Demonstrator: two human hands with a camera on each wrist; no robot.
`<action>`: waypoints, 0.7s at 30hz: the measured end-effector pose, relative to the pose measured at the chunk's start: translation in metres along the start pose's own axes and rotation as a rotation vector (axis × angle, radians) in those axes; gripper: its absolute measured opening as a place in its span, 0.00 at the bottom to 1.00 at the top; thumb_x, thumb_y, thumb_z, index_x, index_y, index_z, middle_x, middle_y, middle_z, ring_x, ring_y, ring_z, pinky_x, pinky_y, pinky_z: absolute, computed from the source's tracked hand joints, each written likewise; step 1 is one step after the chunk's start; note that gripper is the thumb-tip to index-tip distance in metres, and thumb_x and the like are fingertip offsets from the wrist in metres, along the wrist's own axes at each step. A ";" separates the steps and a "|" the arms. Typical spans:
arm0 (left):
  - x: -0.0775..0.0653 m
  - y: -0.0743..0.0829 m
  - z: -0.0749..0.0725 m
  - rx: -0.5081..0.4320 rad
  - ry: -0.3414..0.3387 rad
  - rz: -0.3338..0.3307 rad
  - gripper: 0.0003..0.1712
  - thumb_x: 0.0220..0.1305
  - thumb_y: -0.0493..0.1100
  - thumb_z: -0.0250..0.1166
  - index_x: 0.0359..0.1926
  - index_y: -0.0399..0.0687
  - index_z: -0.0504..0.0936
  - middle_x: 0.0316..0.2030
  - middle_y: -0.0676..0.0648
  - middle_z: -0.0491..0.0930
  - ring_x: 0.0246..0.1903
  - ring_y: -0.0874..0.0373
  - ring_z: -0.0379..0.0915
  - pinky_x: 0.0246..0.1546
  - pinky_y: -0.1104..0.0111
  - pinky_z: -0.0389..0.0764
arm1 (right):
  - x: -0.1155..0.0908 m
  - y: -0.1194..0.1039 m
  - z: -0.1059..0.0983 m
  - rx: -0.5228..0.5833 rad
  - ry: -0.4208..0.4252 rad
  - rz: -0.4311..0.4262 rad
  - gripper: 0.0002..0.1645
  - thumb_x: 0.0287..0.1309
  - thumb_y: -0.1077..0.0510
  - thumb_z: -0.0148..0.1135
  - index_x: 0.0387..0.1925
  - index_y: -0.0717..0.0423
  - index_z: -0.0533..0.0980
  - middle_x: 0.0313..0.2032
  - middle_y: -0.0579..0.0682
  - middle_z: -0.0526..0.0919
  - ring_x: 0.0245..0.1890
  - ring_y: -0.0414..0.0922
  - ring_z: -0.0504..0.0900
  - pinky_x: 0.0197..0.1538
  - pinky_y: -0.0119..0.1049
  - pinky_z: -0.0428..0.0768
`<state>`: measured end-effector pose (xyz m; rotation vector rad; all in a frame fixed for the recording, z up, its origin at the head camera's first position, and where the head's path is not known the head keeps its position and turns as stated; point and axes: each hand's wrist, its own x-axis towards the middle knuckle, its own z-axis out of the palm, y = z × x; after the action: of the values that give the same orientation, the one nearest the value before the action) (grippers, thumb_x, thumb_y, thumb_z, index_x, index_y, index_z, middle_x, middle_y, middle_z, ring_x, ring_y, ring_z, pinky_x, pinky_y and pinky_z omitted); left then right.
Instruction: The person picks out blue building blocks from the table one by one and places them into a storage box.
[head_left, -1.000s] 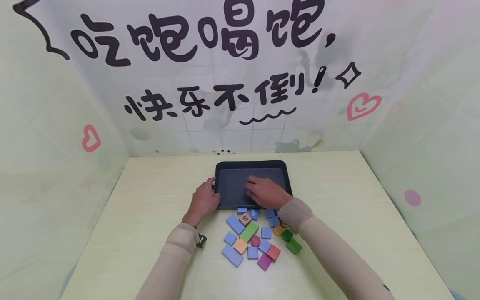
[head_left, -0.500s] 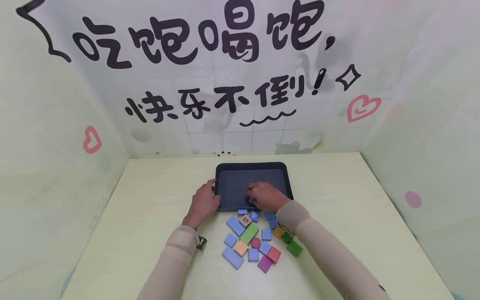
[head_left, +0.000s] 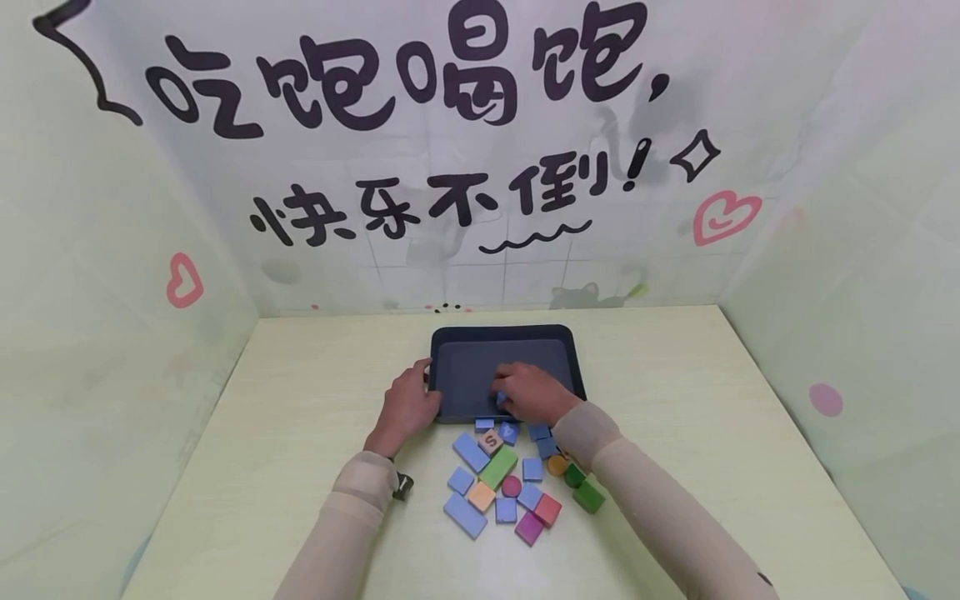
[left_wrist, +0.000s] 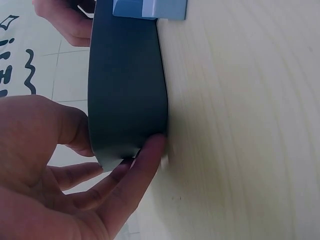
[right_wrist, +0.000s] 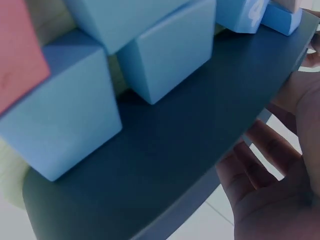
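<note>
A dark rectangular baking tray [head_left: 465, 367] lies on the table. At its left side my left hand [head_left: 408, 406] grips the near corner; in the left wrist view the thumb is at the rim and the fingers [left_wrist: 135, 185] lie against the outer wall. Over the tray's inside, my right hand [head_left: 532, 392] pinches a small blue block [head_left: 502, 401] close to the tray floor; whether the block touches the floor I cannot tell. In the right wrist view the right hand [right_wrist: 275, 185] reaches over the rim, and the held block is hidden.
Loose blocks lie in front of the tray: a green block [head_left: 498, 467], a letter block [head_left: 491, 442], a long blue block [head_left: 466, 515], a red block [head_left: 547, 510], a magenta block [head_left: 529, 528] and others. Some blue blocks [right_wrist: 170, 50] stand close against the near wall. Fabric walls enclose the table.
Over the second my right hand has shifted slightly within the tray, and more of the blue block shows beneath its fingers. My left hand has kept its grip on the tray.
</note>
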<state>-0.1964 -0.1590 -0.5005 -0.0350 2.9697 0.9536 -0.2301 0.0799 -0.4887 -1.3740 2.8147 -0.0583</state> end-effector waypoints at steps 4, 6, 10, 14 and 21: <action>-0.001 0.000 0.001 -0.003 0.002 -0.003 0.35 0.61 0.40 0.58 0.71 0.40 0.65 0.49 0.41 0.77 0.41 0.48 0.74 0.42 0.54 0.75 | -0.003 -0.005 -0.003 -0.016 0.036 0.008 0.11 0.64 0.52 0.64 0.46 0.47 0.84 0.44 0.46 0.79 0.40 0.42 0.77 0.46 0.37 0.77; -0.001 0.000 0.001 -0.003 0.001 -0.004 0.36 0.61 0.40 0.58 0.71 0.40 0.64 0.49 0.41 0.77 0.41 0.48 0.74 0.42 0.54 0.75 | -0.005 -0.009 -0.006 -0.021 0.057 0.007 0.11 0.65 0.51 0.64 0.47 0.47 0.83 0.44 0.46 0.79 0.41 0.43 0.76 0.45 0.37 0.77; -0.001 0.000 0.002 -0.010 0.003 -0.006 0.36 0.61 0.40 0.58 0.71 0.41 0.64 0.49 0.41 0.77 0.41 0.49 0.74 0.42 0.55 0.75 | -0.010 -0.018 -0.011 -0.057 0.099 -0.012 0.12 0.67 0.48 0.62 0.47 0.45 0.83 0.46 0.45 0.78 0.42 0.43 0.75 0.44 0.37 0.77; -0.002 0.000 0.002 -0.008 0.003 -0.003 0.36 0.61 0.40 0.58 0.71 0.41 0.64 0.49 0.41 0.77 0.41 0.49 0.74 0.42 0.55 0.75 | -0.015 -0.031 -0.018 -0.083 0.149 -0.068 0.12 0.67 0.48 0.61 0.47 0.45 0.82 0.47 0.45 0.78 0.43 0.43 0.74 0.47 0.35 0.76; -0.002 0.001 0.000 -0.006 0.005 -0.002 0.36 0.61 0.41 0.58 0.71 0.41 0.64 0.49 0.41 0.77 0.43 0.48 0.75 0.43 0.54 0.75 | -0.026 -0.064 -0.030 -0.072 0.214 -0.247 0.14 0.65 0.48 0.61 0.49 0.46 0.81 0.47 0.43 0.79 0.46 0.41 0.74 0.51 0.32 0.73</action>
<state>-0.1943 -0.1579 -0.4997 -0.0406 2.9710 0.9644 -0.1641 0.0624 -0.4564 -1.8291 2.8171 -0.1136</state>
